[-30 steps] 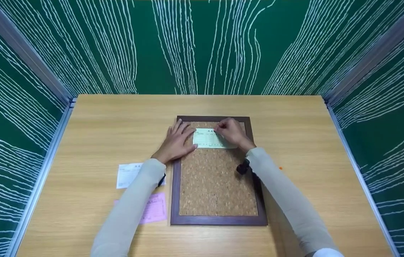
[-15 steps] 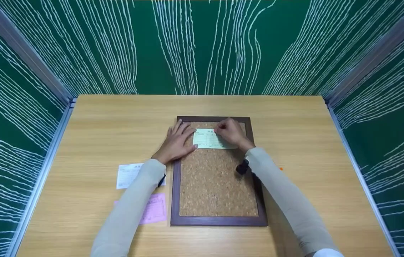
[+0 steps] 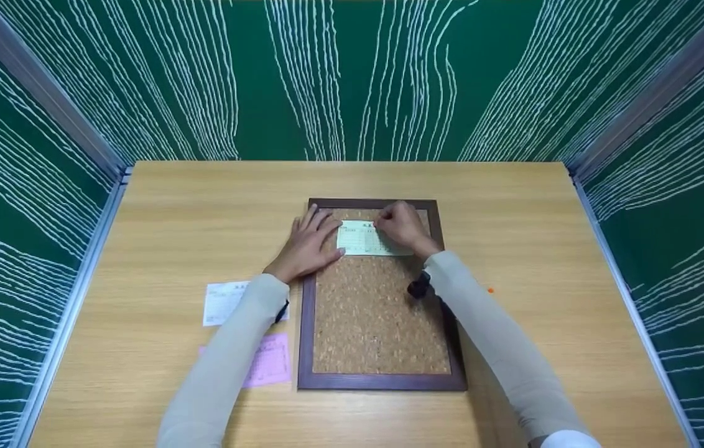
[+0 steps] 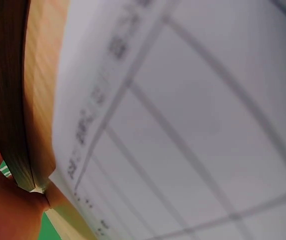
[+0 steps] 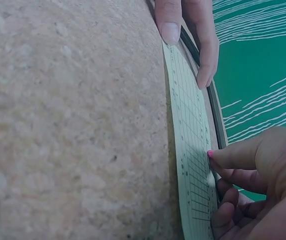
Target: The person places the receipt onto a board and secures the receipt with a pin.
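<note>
A pale green printed slip (image 3: 357,239) lies near the top of a cork board (image 3: 380,317) with a dark brown frame. At its left end my left hand (image 3: 307,247) rests spread, with thumb and a fingertip right at the slip's corners. My right hand (image 3: 403,225) pinches a small pink-red push pin (image 5: 210,153) at the slip's upper edge, near the middle. Most of the pin is hidden by the fingertips, and the right hand covers the slip's right part in the head view. The right wrist view also shows the left thumb (image 5: 170,32) on the slip's far corner.
On the wooden table (image 3: 140,249), left of the board, lie a white printed slip (image 3: 221,303) and a pink printed slip (image 3: 271,361), both partly under the left forearm. A tiny orange thing (image 3: 490,290) sits right of the board. Green walls with white lines surround the table.
Both hands stay in nearly the same place, with the right wrist shifted very slightly left. The whole head view has moved up a few pixels.
</note>
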A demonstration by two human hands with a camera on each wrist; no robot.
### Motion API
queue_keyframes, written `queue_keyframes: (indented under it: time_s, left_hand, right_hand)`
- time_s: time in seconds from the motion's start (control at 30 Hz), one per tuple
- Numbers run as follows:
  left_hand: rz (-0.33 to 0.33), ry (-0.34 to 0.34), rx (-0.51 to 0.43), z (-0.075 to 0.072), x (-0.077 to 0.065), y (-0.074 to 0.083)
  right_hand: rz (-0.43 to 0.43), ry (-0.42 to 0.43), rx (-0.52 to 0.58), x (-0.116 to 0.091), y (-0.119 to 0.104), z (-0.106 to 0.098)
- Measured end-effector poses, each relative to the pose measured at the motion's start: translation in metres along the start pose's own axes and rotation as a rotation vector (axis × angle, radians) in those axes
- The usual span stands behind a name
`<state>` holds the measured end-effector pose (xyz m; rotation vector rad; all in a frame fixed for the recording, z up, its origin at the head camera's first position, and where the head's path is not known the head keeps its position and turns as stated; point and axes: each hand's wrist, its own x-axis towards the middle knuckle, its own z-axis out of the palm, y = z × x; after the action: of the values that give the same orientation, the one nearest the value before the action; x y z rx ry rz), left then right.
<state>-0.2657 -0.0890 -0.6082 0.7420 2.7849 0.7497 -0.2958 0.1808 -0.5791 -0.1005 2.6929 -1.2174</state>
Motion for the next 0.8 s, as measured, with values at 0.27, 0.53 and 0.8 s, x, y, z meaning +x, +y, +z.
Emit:
queue_keyframes:
  time_s: [0.27, 0.53, 0.8]
  left_hand:
    - [-0.017, -0.007, 0.004, -0.0006, 0.0020, 0.0014]
    - [0.007, 0.011, -0.004, 0.0016, 0.0014, -0.0008]
    - [-0.009, 0.003, -0.007, 0.0015, -0.0007, -0.0008]
  right_hand:
    - [0.029, 0.006, 0.031, 0.0025, -0.0015, -0.0011]
    - [0.014, 0.029, -0.016, 0.0035, 0.0007, 0.0016]
    - [-0.058, 0.034, -0.035, 0.0024, 0.0056, 0.0031]
